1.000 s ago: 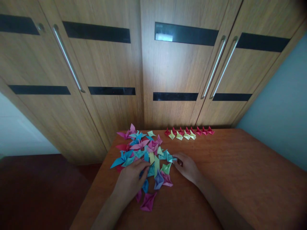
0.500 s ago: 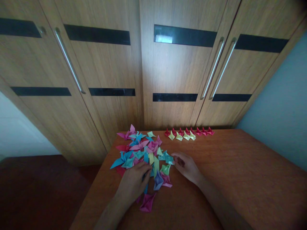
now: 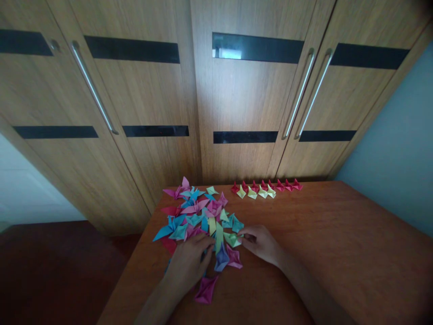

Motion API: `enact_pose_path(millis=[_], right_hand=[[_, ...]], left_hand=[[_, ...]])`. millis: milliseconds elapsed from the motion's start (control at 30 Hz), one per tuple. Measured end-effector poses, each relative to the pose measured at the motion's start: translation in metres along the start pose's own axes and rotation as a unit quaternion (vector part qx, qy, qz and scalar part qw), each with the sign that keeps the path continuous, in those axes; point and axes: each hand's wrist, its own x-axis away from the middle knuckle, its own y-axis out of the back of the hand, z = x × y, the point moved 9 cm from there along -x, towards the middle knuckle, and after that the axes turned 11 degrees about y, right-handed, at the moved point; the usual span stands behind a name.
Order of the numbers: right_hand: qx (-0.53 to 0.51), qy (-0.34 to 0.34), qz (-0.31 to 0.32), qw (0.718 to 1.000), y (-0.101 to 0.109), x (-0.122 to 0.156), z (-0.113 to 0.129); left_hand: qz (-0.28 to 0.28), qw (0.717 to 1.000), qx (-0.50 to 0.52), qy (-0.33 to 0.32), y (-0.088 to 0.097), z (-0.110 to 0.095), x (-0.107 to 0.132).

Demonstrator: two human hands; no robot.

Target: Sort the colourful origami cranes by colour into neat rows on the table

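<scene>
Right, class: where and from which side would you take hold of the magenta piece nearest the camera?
Pinch its near pointed tip, coming from the right, I'd judge. The magenta piece lies at the near edge of the pile with that tip free, and the left hand crowds its left side.

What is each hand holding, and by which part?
Right hand seems to pinch the green piece by its right corner. Left hand rests on the pile; grip cannot be told.

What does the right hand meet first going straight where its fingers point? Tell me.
The light green folded paper piece. The fingers of the right hand seem to touch it already; depth is unclear.
</scene>
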Motion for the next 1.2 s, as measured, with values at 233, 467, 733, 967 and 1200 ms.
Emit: enact_pose_path(millis=[233,467,733,967,1200], right_hand=[[-0.033,-0.011,-0.01,0.999,0.0,0.0,-0.003],[-0.024,-0.012,-0.051,0.998,0.013,-0.001,-0.002],[0.008,-0.022,-0.11,0.994,0.029,0.001,-0.019],[0.016,-0.03,-0.119,0.992,0.034,0.002,-0.028],[0.02,-0.024,-0.106,0.994,0.031,0.001,-0.026]], left_hand=[[-0.026,0.999,0.03,-0.005,0.004,0.005,-0.003],[-0.124,0.99,0.058,0.034,0.034,0.03,-0.013],[-0.139,0.989,-0.049,0.029,0.042,0.02,-0.054],[-0.064,0.977,-0.189,0.076,0.023,0.005,-0.093],[-0.044,0.975,-0.2,0.09,0.009,0.012,-0.085]])
